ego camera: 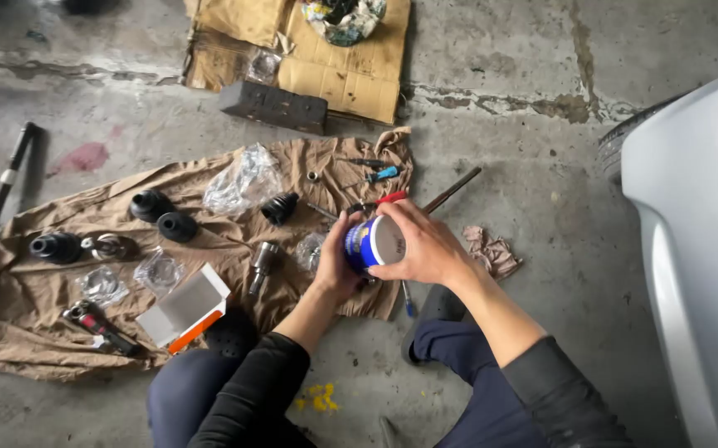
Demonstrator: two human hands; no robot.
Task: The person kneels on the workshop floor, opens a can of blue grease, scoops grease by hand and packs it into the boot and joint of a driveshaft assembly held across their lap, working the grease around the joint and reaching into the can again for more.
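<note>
Above the brown cloth on the floor, the left hand grips a blue tub steady; the right hand closes over its white lid.

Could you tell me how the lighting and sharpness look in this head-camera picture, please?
Head view: soft, even daylight with only faint shadows on the concrete floor; the white car panel is bright but not blown out; both hands, left hand and right hand, on the blue-and-white tub are fairly sharp; small parts on the brown cloth look slightly soft; edges bend a little.
</note>
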